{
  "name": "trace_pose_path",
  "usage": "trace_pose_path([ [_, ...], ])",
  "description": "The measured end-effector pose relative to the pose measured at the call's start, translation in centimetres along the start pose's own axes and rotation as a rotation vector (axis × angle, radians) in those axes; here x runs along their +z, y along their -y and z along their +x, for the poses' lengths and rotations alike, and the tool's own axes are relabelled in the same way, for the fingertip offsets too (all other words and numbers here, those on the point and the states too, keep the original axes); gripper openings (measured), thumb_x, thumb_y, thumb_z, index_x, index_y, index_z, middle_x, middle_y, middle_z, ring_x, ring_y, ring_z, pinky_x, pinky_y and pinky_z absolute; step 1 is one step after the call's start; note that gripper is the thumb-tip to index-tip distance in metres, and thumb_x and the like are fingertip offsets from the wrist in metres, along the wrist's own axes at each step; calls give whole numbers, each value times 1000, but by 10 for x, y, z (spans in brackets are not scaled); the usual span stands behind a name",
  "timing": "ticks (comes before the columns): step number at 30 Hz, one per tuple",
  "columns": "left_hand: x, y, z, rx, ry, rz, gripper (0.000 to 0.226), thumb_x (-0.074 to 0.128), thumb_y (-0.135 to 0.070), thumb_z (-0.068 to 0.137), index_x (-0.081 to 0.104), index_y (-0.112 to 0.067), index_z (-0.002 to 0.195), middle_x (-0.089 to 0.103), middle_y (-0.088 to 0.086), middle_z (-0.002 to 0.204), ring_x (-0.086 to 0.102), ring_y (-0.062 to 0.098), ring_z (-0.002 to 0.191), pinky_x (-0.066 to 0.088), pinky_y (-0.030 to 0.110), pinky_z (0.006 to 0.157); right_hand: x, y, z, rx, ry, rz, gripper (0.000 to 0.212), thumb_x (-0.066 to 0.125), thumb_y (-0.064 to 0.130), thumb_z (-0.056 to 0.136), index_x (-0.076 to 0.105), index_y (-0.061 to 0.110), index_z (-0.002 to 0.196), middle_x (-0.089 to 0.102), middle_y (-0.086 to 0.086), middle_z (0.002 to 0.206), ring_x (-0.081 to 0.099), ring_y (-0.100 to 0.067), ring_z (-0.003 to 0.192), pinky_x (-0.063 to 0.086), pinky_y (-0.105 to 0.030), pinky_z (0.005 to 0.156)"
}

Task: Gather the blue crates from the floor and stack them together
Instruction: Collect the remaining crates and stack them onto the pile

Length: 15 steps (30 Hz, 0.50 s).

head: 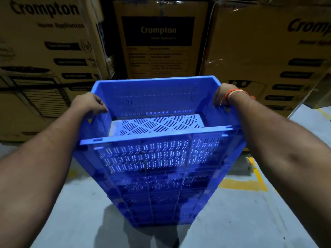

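The top blue crate [157, 122] sits on a stack of blue crates [155, 190] that stands on the grey concrete floor [241, 221], and it is between the two hands. The left hand [89, 104] is closed on the left short wall of this top crate, near the rim, with the fingers curled over the edge. The right hand [223, 95] is closed on the right short wall in the same way; an orange thread band [234, 92] goes around its wrist. Both bare forearms reach forward along the two sides of the stack.

The crates are of hard moulded plastic, rectangular, with a flat thick rim and walls pierced by rows of small vertical slots. The bottom of the top crate has slots in a diagonal pattern and looks a little dusty. Behind the stack stand large brown cardboard boxes [161, 40] with dark print "Crompton". To the right of the stack, worn yellow painted lines [245, 185] mark the floor
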<state>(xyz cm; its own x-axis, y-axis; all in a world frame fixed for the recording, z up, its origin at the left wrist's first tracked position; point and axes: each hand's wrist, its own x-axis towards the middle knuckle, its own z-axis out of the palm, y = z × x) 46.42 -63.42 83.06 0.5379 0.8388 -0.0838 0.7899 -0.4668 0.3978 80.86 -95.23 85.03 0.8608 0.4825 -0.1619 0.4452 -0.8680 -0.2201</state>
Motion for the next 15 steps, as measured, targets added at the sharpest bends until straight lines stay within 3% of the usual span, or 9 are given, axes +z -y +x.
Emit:
trace_pose_path([
  [4,0,4,-3,6,-28,9,14,80,-29,71,74,-16,72,71,2,65,67,22,65,53,29,71,1,-4,-9,-1,1,28,23,81,15,59,77,16,82,75,-6,83,70,-24,72,60,-35,71],
  [6,-1,1,-2,23,-31,29,15,81,-30,69,75,-17,73,73,2,71,69,21,71,55,31,74,3,-9,-14,-13,20,35,17,80,12,61,77,17,77,75,-6,83,71,-24,76,60,-37,75],
  [15,-2,-8,7,41,-29,70,14,82,-28,67,76,-16,71,76,3,76,72,21,73,59,33,72,6,-9,-29,-9,-52,-28,13,77,16,66,76,16,79,74,-5,78,69,-22,65,60,-32,66],
])
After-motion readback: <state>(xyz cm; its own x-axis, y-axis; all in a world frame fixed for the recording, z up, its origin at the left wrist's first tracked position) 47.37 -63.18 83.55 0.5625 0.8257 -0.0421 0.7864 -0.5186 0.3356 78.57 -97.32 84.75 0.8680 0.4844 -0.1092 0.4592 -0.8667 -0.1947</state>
